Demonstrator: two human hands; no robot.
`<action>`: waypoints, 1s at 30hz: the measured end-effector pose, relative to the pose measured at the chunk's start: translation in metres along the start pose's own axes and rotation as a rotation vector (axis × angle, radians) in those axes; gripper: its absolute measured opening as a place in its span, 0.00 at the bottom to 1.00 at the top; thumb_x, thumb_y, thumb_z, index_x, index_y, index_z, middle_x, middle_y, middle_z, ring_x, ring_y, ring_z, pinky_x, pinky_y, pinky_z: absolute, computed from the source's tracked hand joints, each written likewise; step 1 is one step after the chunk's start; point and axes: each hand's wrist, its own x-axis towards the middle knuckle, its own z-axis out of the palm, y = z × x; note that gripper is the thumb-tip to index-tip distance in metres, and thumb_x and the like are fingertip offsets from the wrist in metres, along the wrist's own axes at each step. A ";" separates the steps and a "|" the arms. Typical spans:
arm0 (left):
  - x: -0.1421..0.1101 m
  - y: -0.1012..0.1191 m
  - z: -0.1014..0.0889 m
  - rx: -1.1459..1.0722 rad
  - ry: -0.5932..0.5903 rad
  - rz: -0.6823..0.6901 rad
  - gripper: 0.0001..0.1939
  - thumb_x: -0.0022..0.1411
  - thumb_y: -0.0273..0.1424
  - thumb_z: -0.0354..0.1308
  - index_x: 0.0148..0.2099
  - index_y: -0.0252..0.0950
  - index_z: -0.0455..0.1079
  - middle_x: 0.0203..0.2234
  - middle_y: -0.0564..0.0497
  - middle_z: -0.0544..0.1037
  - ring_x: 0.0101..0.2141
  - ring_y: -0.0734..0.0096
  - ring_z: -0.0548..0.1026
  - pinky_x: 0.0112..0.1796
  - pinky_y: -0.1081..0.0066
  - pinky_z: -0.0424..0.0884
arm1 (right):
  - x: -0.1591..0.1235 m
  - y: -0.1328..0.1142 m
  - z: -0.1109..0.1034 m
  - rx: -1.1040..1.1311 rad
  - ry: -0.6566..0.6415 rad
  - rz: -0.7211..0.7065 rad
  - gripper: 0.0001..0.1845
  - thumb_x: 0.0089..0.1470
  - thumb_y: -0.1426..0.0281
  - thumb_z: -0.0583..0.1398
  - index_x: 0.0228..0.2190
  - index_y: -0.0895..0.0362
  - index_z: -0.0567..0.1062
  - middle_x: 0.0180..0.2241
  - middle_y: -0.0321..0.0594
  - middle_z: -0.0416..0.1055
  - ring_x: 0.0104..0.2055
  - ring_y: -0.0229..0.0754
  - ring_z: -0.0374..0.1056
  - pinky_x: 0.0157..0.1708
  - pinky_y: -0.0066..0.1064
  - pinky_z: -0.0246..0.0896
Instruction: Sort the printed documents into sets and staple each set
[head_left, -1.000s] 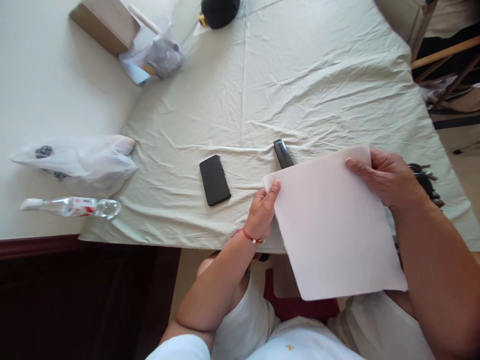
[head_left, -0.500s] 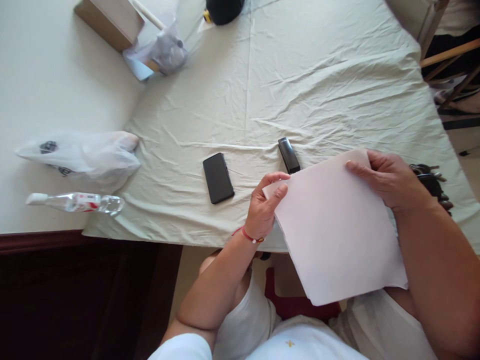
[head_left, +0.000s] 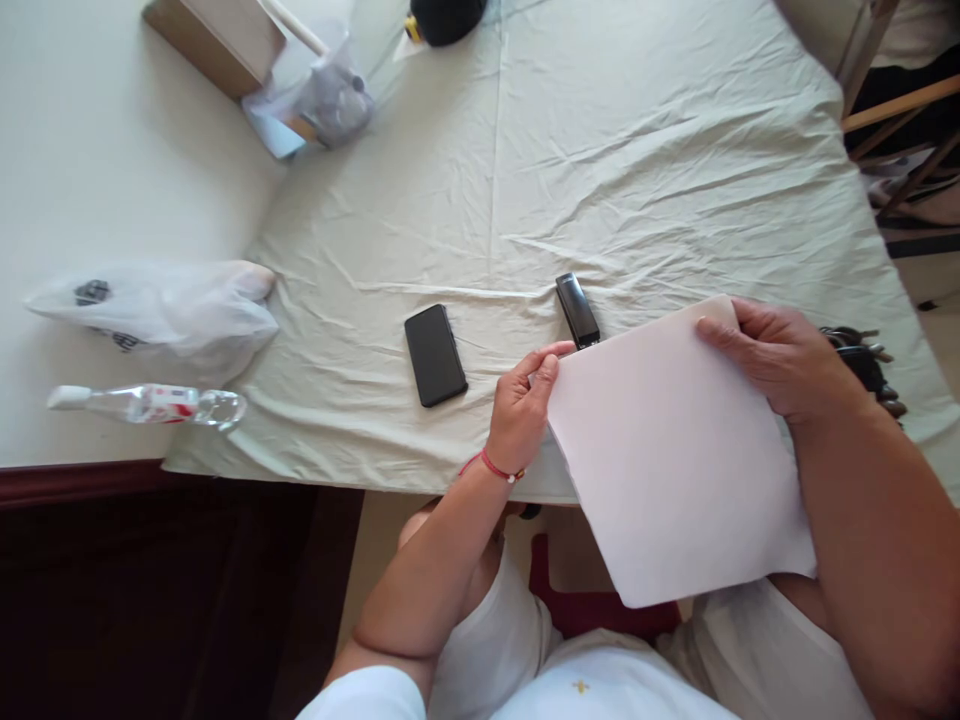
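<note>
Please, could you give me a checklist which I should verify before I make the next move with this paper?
1. Left hand has a grip on the paper: ok, thumb on top near the upper left corner.
2. Right hand has a grip too: ok, at the upper right corner.
3. Paper fully supported by the table: not ok, it reaches past the near edge.
4. Phone away from the paper: ok, apart to the left.
5. Black stapler-like object away from the paper: not ok, its lower end is right by the top edge.
6. Number of sheets: cannot tell.
</note>
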 end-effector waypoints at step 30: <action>0.041 0.005 0.006 0.685 -0.059 -0.061 0.07 0.67 0.26 0.59 0.44 0.31 0.76 0.26 0.53 0.74 0.29 0.72 0.69 0.35 0.70 0.61 | 0.003 0.010 -0.020 -0.166 0.105 0.311 0.08 0.63 0.68 0.61 0.38 0.53 0.81 0.26 0.36 0.81 0.23 0.42 0.76 0.20 0.26 0.70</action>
